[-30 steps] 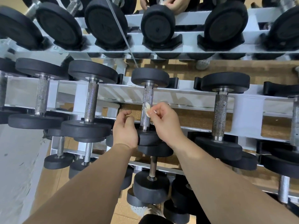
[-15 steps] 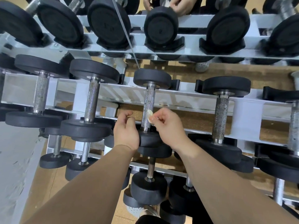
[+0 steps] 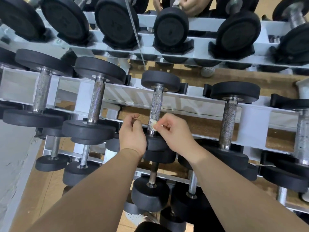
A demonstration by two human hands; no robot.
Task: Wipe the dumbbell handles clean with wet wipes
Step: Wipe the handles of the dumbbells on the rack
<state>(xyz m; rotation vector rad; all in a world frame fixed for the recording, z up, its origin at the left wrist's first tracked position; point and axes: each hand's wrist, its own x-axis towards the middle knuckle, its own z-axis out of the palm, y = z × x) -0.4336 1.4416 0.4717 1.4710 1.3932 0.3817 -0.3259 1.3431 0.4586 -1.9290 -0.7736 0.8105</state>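
A black dumbbell with a knurled steel handle lies on the middle tier of a white rack. My right hand pinches a small crumpled wet wipe against the lower part of that handle. My left hand sits just left of the handle with its fingers curled and nothing visible in them, its heel by the dumbbell's near weight head. The handle's knurling looks speckled with dark spots above the wipe.
More dumbbells lie left and right on the same tier, with others on the tier below. A mirror behind shows the rack's top row and another view of hands. The floor below is brown.
My right hand with the wipe has slid down the handle toward the near weight head. My left hand has stayed beside the handle.
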